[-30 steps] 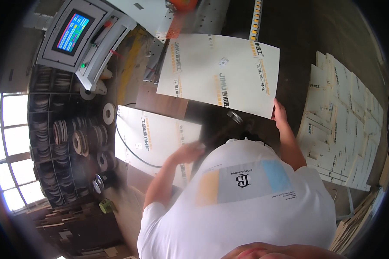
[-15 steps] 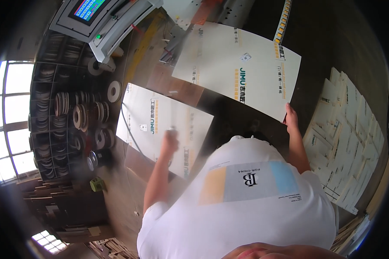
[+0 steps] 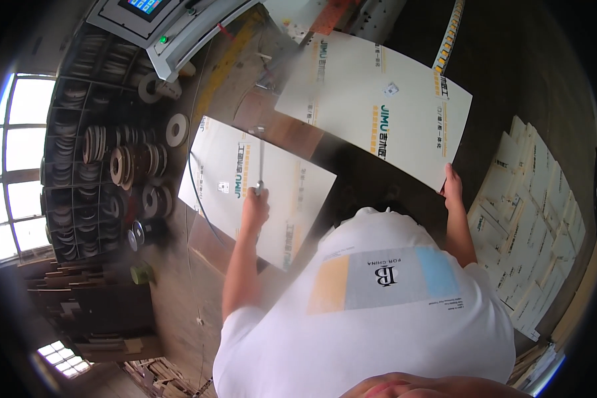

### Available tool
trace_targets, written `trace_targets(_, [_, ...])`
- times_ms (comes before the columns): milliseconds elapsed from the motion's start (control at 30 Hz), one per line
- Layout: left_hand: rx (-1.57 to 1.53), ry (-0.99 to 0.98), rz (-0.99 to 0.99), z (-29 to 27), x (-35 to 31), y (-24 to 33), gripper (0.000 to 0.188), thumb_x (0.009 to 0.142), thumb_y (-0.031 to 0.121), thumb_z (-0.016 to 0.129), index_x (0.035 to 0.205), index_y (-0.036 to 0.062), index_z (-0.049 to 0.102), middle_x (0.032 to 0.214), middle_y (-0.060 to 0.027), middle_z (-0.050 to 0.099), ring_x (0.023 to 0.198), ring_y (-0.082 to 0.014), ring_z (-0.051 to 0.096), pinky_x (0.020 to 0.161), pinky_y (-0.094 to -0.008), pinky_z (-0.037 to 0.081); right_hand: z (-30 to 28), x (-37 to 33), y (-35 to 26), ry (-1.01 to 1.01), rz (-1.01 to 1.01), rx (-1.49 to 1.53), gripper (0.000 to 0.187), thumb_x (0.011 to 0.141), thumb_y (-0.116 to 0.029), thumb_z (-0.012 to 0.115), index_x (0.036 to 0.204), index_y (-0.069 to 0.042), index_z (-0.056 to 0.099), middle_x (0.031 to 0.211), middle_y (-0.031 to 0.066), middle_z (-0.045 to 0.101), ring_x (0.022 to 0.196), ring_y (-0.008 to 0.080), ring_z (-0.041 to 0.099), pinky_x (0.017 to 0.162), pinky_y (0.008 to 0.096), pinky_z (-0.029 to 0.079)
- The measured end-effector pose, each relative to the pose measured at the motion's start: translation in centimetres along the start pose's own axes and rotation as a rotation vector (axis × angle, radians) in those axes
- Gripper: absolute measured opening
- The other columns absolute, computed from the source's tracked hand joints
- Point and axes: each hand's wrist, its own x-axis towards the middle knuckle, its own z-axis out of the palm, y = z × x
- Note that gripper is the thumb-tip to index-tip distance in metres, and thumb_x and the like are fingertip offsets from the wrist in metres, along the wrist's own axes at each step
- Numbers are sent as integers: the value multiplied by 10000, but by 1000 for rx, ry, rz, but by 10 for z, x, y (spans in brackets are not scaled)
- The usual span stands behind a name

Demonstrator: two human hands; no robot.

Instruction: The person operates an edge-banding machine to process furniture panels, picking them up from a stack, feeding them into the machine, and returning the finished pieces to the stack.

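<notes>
My left hand (image 3: 255, 211) is closed round a slim silver air blow gun (image 3: 261, 159), its thin tube pointing away from me over a white panel. That near panel (image 3: 209, 149) lies flat on a brown wooden surface (image 3: 209, 239), with a dark hose (image 3: 201, 199) across its left side. With its fingers closed, my right hand (image 3: 452, 188) grips the near right corner of a second, larger white panel (image 3: 351, 86). The far side of this panel reaches the machine. Both panels carry coloured print and a small label.
A grey control console (image 3: 146, 26) with a screen stands at the far left. Rolls of edge banding (image 3: 123, 166) fill a rack on the left. Stacked white boards (image 3: 530, 225) sit at my right. A yellow-marked strip (image 3: 450, 36) extends beyond the larger panel.
My left hand has turned slightly, and the blow gun's tube now shows clearly over the near panel. My right hand keeps its grip on the larger panel. The whole view has shifted a little.
</notes>
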Motion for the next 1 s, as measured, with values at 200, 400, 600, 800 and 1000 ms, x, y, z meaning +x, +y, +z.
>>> trace_targets(200, [-63, -107, 104, 16, 16, 15, 268, 1003, 265, 565, 1030, 8, 497, 642, -85, 534, 466, -167, 488, 424, -339, 392, 5, -1, 4, 56, -35, 20, 583, 978, -594, 544, 1283, -105, 628, 997, 19, 675, 790, 132, 642, 557, 299, 504])
trace_targets(400, [563, -516, 672, 85, -11, 14, 322, 997, 331, 591, 1171, 60, 570, 680, -78, 582, 536, -160, 545, 495, -336, 455, -3, 17, 17, 102, -63, -117, 556, 981, -583, 543, 1278, -124, 642, 1011, 29, 686, 798, 147, 651, 560, 317, 524])
trace_targets(600, [562, -572, 672, 37, -25, -22, 321, 989, 311, 619, 1181, 58, 574, 690, -82, 614, 533, -139, 564, 499, -333, 467, -6, 6, 6, 47, 41, -76, 586, 973, -605, 541, 1278, -114, 644, 1014, 40, 681, 814, 159, 650, 594, 326, 528])
trace_targets(800, [-224, -40, 32, -42, 12, -47, 253, 1025, 300, 573, 900, 106, 470, 543, 7, 413, 407, -105, 388, 350, -284, 267, 6, 11, 8, 75, 50, 5, 660, 961, -655, 517, 1261, -76, 619, 999, 42, 672, 807, 156, 645, 575, 321, 504])
trace_targets(1000, [-697, -72, -10, 26, 55, -18, 269, 1041, 335, 556, 899, 115, 495, 590, -1, 435, 442, -115, 382, 396, -272, 305, 15, -14, -20, 90, 35, 132, 580, 958, -652, 531, 1107, -103, 646, 781, -2, 600, 575, 124, 542, 430, 297, 361])
